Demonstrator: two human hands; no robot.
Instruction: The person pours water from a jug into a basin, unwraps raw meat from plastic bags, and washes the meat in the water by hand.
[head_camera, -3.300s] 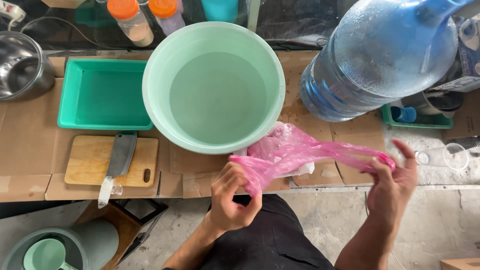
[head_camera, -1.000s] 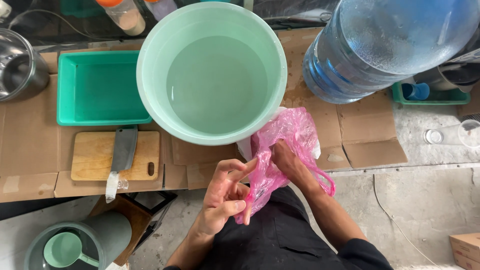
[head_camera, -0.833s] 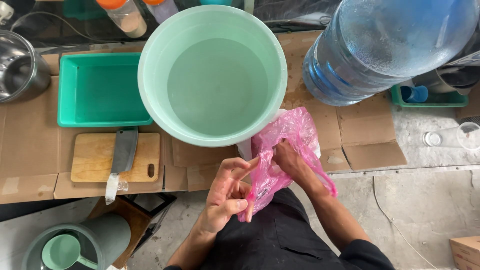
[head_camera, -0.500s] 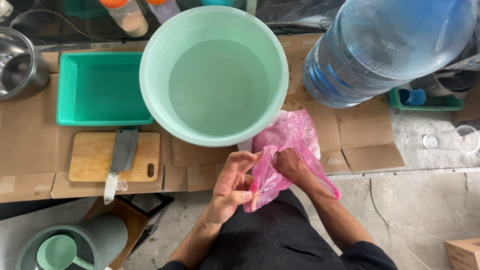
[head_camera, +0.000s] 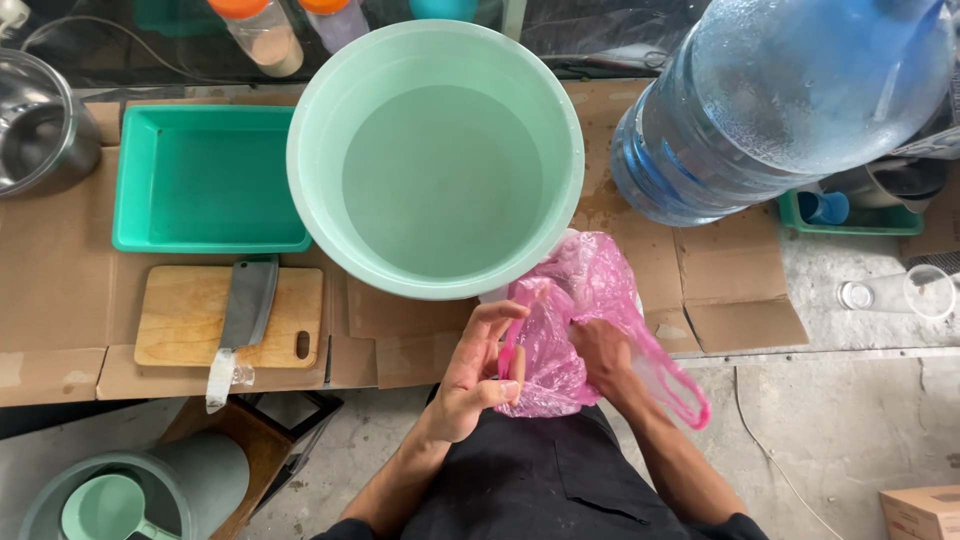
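A thin pink plastic bag (head_camera: 575, 300) lies at the near edge of the cardboard-covered table, just in front of a large mint-green basin (head_camera: 330, 215) holding water. My left hand (head_camera: 472, 372) pinches the bag's left edge and holds it apart. My right hand (head_camera: 603, 358) grips the bag's right side, fingers partly inside the opening. One bag handle hangs loose beside my right forearm.
A green rectangular tray (head_camera: 205, 180) and a wooden board (head_camera: 180, 315) with a cleaver (head_camera: 240, 315) are at left. A big blue water jug (head_camera: 780, 100) leans at right. A steel bowl (head_camera: 35, 125), jars with orange lids, and a grey bucket (head_camera: 150, 490) with a scoop are around.
Earlier the bag was stretched wide between both hands. Both hands have since come together and drawn slightly toward me, working the bag's mouth apart; a handle now dangles at right.
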